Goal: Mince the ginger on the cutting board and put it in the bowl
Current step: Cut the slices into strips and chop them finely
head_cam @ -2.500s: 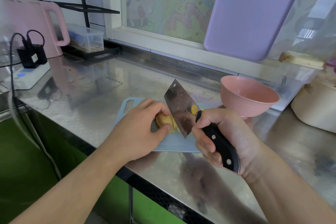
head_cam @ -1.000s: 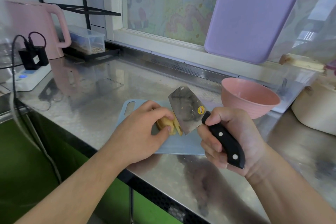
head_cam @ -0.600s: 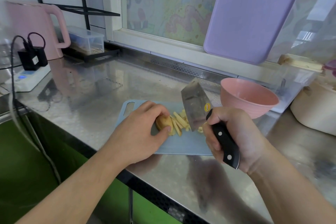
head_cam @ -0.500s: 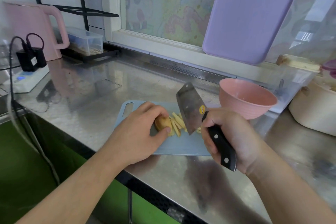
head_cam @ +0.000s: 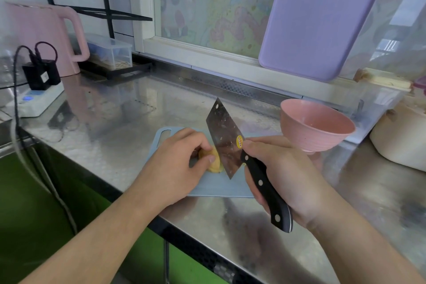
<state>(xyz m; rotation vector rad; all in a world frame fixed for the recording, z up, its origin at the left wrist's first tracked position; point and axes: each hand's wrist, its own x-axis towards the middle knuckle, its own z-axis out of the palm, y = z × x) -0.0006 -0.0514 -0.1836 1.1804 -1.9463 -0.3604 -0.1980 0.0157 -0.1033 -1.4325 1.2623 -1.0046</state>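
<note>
Wrapped around the black handle, the right hand has a full, closed grip on the cleaver, whose blade stands on edge against the ginger. The left hand pinches that ginger with curled fingers and thumb, pinning it to the blue cutting board on the steel tabletop. The pink bowl waits just right of the board, with nothing visible inside. For clean slicing, I'd keep the left fingertips tucked back, the blade flat riding the knuckles, and cuts thin and even before cross-chopping. Half a second ago, cut strips lay exposed beside the blade; now the blade hides them, set closer to the left thumb.
</note>
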